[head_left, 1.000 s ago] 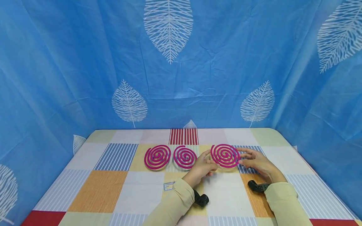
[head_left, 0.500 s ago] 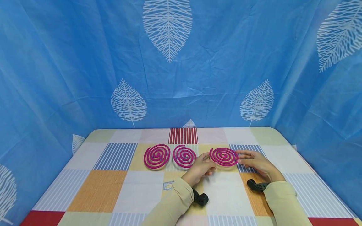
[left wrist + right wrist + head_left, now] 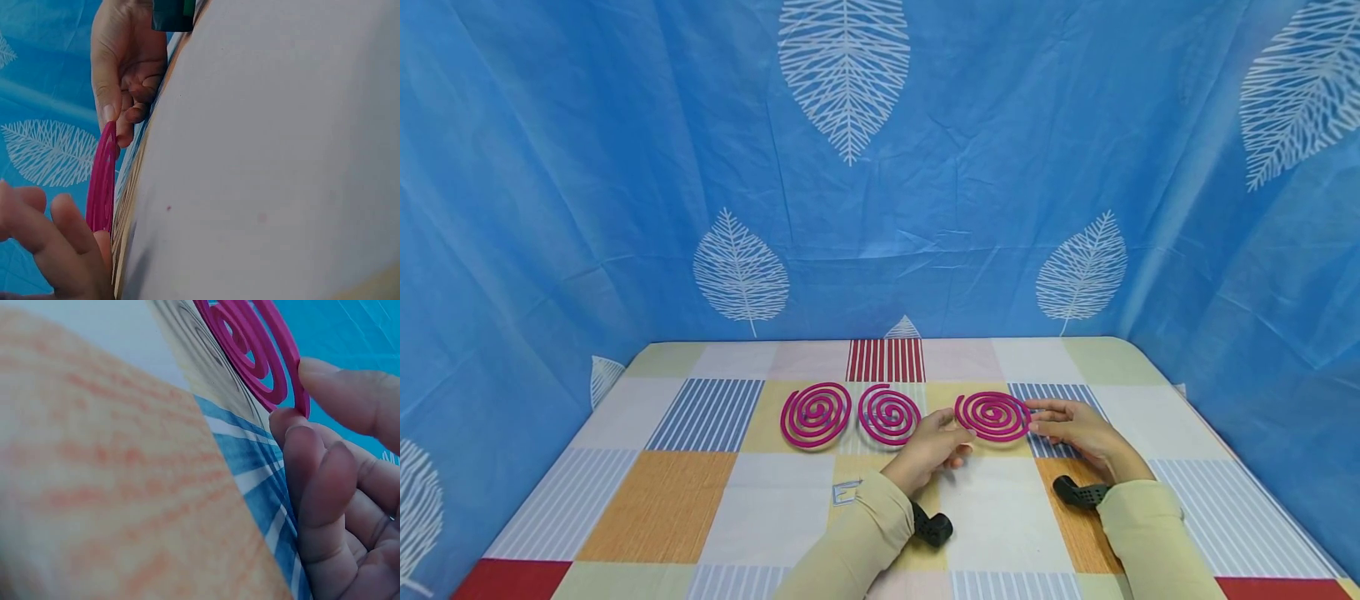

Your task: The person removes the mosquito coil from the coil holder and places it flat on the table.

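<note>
The left hand and right hand pinch opposite edges of a flat, matte magenta spiral coil, probably supporting its loose rings evenly

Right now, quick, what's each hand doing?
Left hand: holding the left edge of the rightmost flat magenta spiral coil.
Right hand: pinching the same coil's right edge between thumb and finger.

I've tipped the coil flatter between my left hand and right hand, its far edge now lower.
</note>
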The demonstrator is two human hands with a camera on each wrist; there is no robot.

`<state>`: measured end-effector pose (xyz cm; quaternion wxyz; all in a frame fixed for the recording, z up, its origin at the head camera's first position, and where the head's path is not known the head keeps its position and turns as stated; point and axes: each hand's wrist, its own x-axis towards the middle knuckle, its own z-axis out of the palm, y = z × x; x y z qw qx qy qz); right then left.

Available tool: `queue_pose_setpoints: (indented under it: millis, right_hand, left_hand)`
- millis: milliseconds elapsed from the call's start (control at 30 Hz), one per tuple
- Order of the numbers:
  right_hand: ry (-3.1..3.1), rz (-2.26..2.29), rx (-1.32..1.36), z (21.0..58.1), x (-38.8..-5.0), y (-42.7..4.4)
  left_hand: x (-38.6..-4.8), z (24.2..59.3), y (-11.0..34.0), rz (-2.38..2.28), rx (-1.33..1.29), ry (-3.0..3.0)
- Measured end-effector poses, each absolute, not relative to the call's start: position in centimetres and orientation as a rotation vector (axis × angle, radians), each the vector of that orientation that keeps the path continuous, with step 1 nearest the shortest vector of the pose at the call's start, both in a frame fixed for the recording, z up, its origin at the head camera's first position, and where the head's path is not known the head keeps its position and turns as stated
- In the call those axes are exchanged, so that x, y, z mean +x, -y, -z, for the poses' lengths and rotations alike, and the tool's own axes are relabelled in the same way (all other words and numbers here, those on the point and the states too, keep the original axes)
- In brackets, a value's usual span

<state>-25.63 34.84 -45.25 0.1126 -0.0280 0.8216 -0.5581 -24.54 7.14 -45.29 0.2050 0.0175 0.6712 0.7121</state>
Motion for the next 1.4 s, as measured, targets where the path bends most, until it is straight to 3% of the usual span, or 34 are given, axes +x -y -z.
queue_pose_setpoints:
  millis: [600, 1400]
  right_hand:
    - [-2.477, 1.583, -0.005, 44.9, -25.5, -34.6]
    - [-2.354, 1.671, 0.102, 44.1, -25.6, -34.1]
  left_hand:
    - [-24.2, 44.6, -6.8, -1.904, 0.067, -2.010]
    - [-24.0, 42.9, -6.5, -1.813, 0.307, -2.183]
